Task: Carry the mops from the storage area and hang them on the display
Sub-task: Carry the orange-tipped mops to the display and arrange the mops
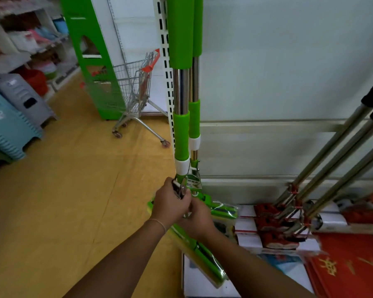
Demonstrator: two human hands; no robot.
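Two green-sleeved, steel-shafted sponge mops (181, 91) stand upright side by side against the white slotted display upright (164, 46), their tops out of frame; their plastic-wrapped green sponge heads (211, 263) sit low near the floor beside a white carton (205, 282); I see my left hand (170, 204) curled round the metal wringer lever (179, 189) at the base of the nearer mop, fingers pinching it; my right hand (199, 218) is just behind and touching the left, fingers closed on the mop's lower fitting, exact hold partly hidden; to the right, three steel-shafted red-headed mops (323, 155) lean tilted against the white wall panel (289, 72), heads on white boxes; a wire shopping trolley with red handle (136, 87) stands well apart on the yellow floor (73, 190); blue and grey plastic stools (13, 117) far left; green shelf end (84, 50) behind the trolley.
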